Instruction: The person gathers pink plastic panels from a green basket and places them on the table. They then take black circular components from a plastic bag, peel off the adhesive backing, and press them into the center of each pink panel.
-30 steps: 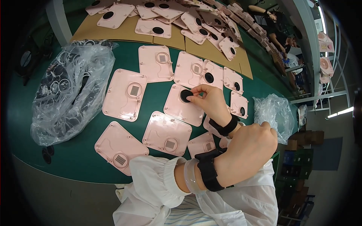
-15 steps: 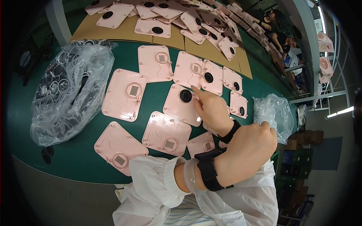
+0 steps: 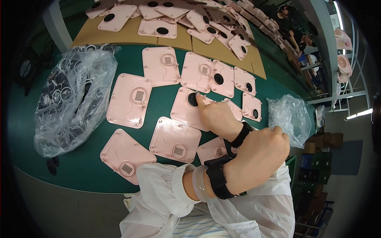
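With its index finger stretched out, my right hand (image 3: 220, 119) touches the edge of a black round disc (image 3: 192, 99). That disc lies in the recess of a pink plastic panel (image 3: 183, 111) in the middle of the table; the hand covers the panel's right side. My left hand (image 3: 260, 158) is curled into a fist and crosses over my right forearm; anything inside it is hidden. Just left of my hands is a pink panel (image 3: 168, 139) with a bare slotted grille. Beyond them, another panel (image 3: 227, 88) carries a black disc.
A clear plastic bag (image 3: 71, 107) of ring-shaped parts lies at left, with loose black discs (image 3: 52, 166) by the table's near edge. Crumpled clear plastic (image 3: 289, 119) sits at right. Many pink panels (image 3: 158, 28) are piled on cardboard (image 3: 119, 36) at the back. A person (image 3: 291, 29) sits far right.
My right hand has shifted slightly left, and its index fingertip has come onto the disc's edge. My left hand stays a fist in nearly the same place. The whole view has tilted slightly.
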The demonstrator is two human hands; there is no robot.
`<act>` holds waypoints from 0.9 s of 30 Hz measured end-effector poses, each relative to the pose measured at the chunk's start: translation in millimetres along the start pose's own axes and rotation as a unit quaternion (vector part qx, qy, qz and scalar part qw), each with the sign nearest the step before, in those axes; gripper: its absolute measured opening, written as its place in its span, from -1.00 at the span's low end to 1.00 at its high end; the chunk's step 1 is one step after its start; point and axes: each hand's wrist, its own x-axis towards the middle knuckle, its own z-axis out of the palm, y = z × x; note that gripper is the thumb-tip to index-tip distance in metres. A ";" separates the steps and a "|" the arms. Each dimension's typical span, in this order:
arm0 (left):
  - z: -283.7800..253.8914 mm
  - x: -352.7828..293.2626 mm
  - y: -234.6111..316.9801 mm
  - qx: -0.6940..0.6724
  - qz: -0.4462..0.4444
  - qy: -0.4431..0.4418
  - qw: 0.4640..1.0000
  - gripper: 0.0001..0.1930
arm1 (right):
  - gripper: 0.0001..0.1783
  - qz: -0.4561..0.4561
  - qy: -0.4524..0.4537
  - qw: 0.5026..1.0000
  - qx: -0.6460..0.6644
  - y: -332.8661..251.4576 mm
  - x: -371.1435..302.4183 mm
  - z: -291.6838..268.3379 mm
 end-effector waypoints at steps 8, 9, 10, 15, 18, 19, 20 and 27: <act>8.0 -3.6 1.0 -0.008 -0.021 0.022 1.000 -0.83 | -0.32 -0.021 -0.008 0.982 0.188 12.5 -0.4 -19.2; 7.9 -4.3 1.1 -0.007 -0.016 0.027 0.999 -0.83 | -0.31 -0.022 -0.014 0.984 0.175 4.7 0.2 -22.5; 8.3 -5.2 0.8 -0.006 -0.012 0.033 0.999 -0.83 | -0.31 -0.024 -0.021 0.986 0.162 -1.5 1.5 -22.3; 13.6 -0.4 2.0 -0.025 0.001 0.037 0.999 -0.84 | -0.29 -0.017 -0.011 1.000 0.011 -10.7 2.6 -4.9; 13.7 -2.1 -0.4 -0.026 -0.003 0.033 0.999 -0.83 | -0.28 -0.033 0.014 0.999 0.023 -6.0 8.2 -0.6; 13.6 -1.4 -0.8 -0.026 -0.004 0.033 0.999 -0.83 | -0.28 -0.030 0.017 0.999 0.020 -1.5 6.3 -3.5; 13.6 -1.9 -1.0 -0.022 -0.005 0.034 0.999 -0.83 | -0.29 -0.025 0.020 0.998 0.056 2.7 3.7 -8.7; 7.5 0.0 8.2 -0.033 -0.003 0.013 0.999 -0.83 | -0.30 -0.025 -0.020 0.998 0.058 9.6 -14.8 -3.1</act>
